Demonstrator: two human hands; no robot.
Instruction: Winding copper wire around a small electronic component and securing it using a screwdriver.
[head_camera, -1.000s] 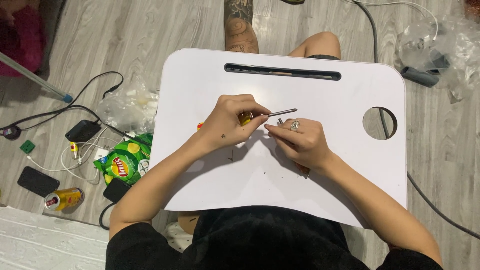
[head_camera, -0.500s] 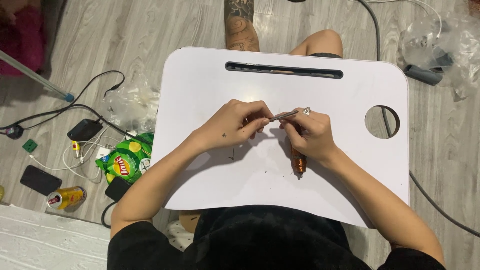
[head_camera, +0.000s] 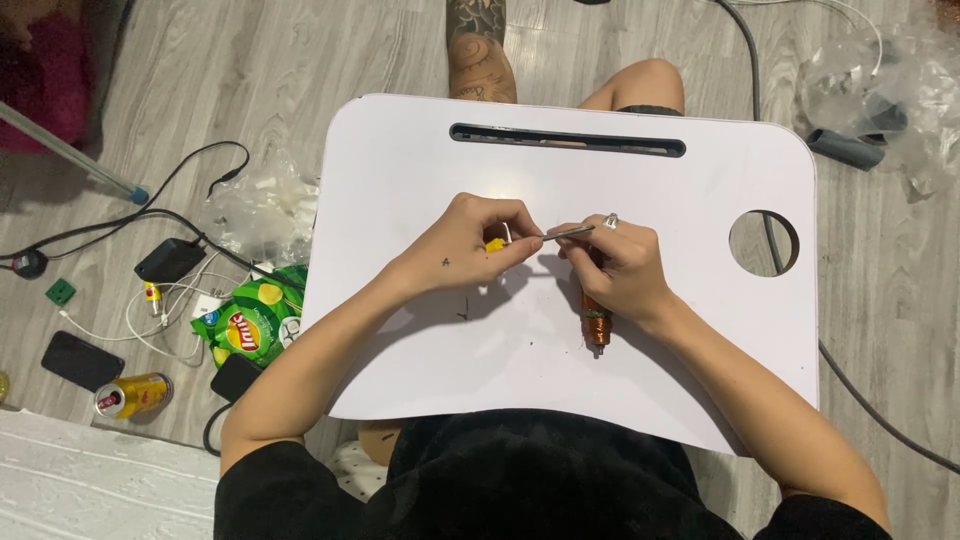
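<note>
Left hand: your left hand (head_camera: 468, 248) is curled in the middle of the frame, fingers pinched together on a small yellow piece (head_camera: 495, 244) and on the near end of a thin metal rod (head_camera: 568, 233).
Right hand: your right hand (head_camera: 612, 268) is closed in a fist round an orange-brown tool handle (head_camera: 596, 322), with its fingertips meeting the rod's other end.
Ring: a ring (head_camera: 609, 221) sits on a right finger, at the top of that hand.
Pose: both forearms come up from the bottom of the frame, wrists resting low on the board, hands almost touching, rod lying level between them.
Tool: the handle is cylindrical and glossy, its butt poking out below your fist, pointing toward you.
Lap desk: the white lap desk (head_camera: 420, 190) is smooth with rounded corners, a long dark slot (head_camera: 567, 140) near its top edge and a round hole (head_camera: 764, 243) at right.
Floor: grey wood-grain planks, with a green crisp bag (head_camera: 248, 322) and a yellow can (head_camera: 132, 395) at lower left.
</note>
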